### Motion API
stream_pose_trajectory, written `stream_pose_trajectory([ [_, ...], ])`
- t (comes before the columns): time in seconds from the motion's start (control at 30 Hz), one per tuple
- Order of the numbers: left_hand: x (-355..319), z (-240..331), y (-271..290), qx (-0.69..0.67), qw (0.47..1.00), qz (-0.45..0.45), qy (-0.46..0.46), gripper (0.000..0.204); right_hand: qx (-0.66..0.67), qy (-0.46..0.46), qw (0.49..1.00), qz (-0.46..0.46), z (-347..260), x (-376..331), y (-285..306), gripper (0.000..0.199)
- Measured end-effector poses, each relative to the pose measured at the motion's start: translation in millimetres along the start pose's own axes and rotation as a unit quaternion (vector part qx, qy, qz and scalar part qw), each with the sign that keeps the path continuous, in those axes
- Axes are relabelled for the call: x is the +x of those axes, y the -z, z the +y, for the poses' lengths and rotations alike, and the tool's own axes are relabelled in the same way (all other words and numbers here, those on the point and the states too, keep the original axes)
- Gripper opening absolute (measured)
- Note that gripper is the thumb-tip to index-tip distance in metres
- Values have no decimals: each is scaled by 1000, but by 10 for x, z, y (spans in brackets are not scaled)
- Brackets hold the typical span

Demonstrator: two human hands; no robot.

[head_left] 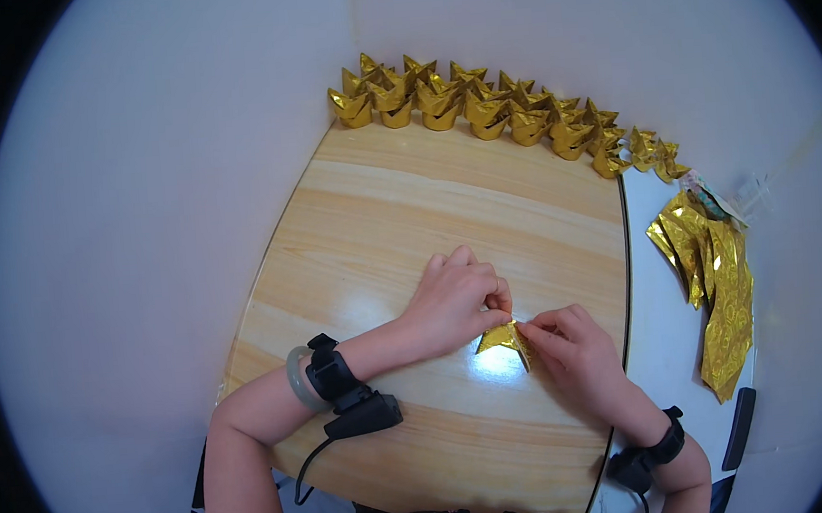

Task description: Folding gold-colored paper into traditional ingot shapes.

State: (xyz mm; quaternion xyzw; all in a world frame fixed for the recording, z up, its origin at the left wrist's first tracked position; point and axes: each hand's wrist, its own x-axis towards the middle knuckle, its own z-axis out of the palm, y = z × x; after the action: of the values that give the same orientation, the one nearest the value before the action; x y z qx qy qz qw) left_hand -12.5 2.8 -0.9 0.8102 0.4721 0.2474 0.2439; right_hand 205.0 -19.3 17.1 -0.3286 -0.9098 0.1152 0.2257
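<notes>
Left hand [452,301] and right hand [578,352] pinch one foil piece [499,335] between them, over the worktop [398,210]. Piece: gold, shiny, creased, pointed at its lower corners. Seven ingots [488,118] form the far group's front row; overlap prevents counting those behind.

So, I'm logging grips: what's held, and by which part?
A pointed, folded gold foil piece: the left hand pinches its top, the right hand its upper-right edge.

Pale wood tabletop [362,231] beside white surface [659,320]; white walls [158,179].
</notes>
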Motion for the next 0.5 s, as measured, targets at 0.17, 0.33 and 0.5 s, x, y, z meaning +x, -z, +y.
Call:
stream_pose_trajectory([
  [0.17,-22,-10,-22,2,1000,17,3,10,-131,41,986,-92,-159,-33,68,59],
  [0.33,-18,-4,-25,-14,1000,18,7,11,-155,51,974,-159,-174,-86,150,89],
  [0.5,-3,8,-14,-13,1000,8,13,10,-112,37,967,-226,-236,-175,287,98],
])
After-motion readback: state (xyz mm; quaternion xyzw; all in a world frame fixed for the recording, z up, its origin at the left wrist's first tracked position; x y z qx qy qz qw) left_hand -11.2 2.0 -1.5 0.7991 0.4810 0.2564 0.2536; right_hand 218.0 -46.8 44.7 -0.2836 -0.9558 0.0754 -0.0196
